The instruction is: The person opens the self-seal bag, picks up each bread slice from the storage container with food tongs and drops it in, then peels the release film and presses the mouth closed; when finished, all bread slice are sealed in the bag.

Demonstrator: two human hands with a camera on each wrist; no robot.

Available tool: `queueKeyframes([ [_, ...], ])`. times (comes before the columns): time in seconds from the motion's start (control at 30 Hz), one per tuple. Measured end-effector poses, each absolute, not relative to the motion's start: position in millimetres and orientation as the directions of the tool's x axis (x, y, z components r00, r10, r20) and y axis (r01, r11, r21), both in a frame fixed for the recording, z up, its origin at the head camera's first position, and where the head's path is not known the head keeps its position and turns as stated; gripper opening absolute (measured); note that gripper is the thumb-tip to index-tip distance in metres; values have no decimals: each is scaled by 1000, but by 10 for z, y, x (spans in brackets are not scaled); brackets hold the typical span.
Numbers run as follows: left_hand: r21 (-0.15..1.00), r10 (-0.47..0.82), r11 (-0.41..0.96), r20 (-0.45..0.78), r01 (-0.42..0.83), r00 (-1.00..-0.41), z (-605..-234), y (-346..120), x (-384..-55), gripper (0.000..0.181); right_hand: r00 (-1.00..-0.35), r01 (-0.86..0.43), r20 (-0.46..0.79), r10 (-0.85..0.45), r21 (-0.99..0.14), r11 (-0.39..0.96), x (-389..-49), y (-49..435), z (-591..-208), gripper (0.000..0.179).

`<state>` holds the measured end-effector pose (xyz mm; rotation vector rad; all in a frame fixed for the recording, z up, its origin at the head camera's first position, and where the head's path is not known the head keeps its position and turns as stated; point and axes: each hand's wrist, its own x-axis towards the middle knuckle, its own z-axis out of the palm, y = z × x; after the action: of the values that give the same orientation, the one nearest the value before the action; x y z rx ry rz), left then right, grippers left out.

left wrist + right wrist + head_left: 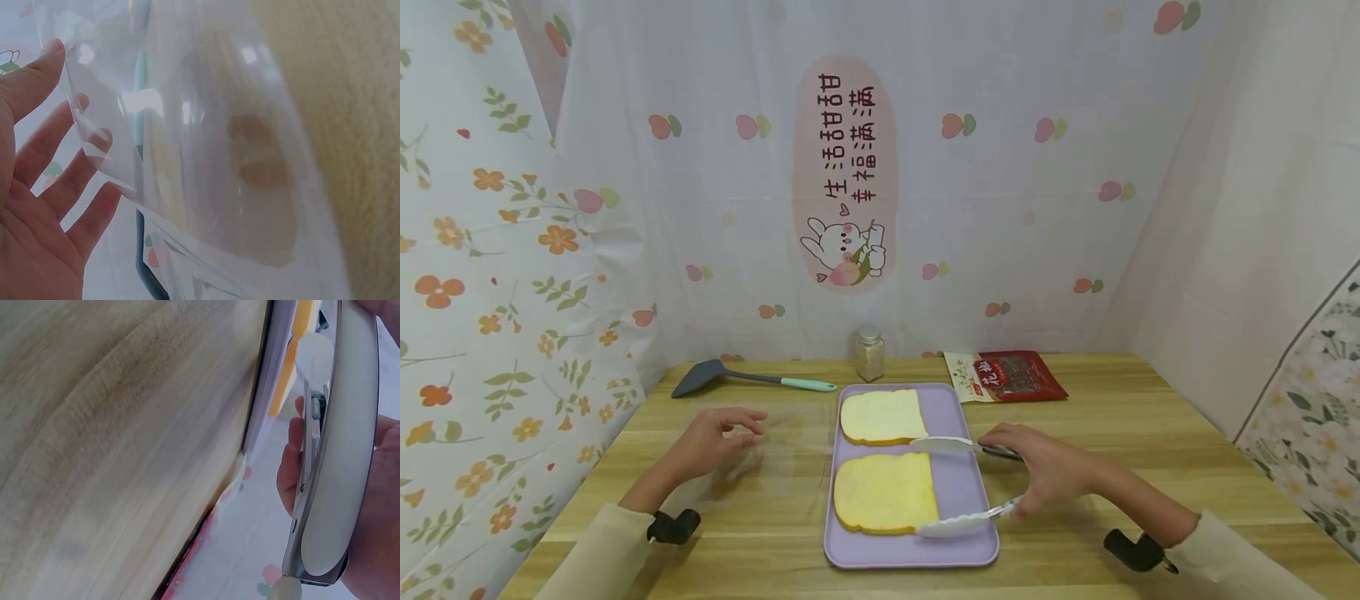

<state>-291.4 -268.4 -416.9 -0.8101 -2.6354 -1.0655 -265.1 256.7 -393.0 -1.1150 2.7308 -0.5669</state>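
Note:
My right hand [1052, 467] grips a pair of metal tongs [951, 445] with pale heads and pale handle pads, its arms spread apart. One tong head overlaps the near corner of the far bread slice [880, 415], and the other lies at the near right corner of the nearer, yellower bread slice [883, 493]. Both slices lie on a lilac tray [910, 554]. My left hand [715, 442] is left of the tray beside a clear plastic bag [206, 187]. In the left wrist view, its loosely spread fingers overlap the bag's edge, the thumb tip right at it.
A turner [752, 377] with a dark blade and mint handle lies at the back left. Behind the tray stands a small glass jar [870, 357], with a red and cream spice packet [1011, 377] to its right. A patterned curtain [985, 208] closes off the back.

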Motion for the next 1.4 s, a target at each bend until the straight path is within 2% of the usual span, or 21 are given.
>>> queueKeyframes([
  [0.33, 576, 415, 594, 378, 561, -828, -4208, -2672, -2918, 7, -699, -653, -19, -714, -389, 650, -2742, 2524, -4006, 96],
  [0.9, 576, 422, 603, 358, 552, -833, -4175, -2625, -2901, 7, -679, -666, 18, -734, -436, 605, -2867, 2481, -4084, 86],
  [1.1, 579, 422, 609, 342, 542, -840, -4183, -2644, -2903, 8, -684, -661, -3, -730, -423, 620, -2884, 2479, -4062, 84],
  [1.4, 582, 431, 596, 349, 553, -832, -4174, -2664, -2887, 8, -676, -680, 33, -736, -412, 606, -2874, 2473, -4026, 82],
])
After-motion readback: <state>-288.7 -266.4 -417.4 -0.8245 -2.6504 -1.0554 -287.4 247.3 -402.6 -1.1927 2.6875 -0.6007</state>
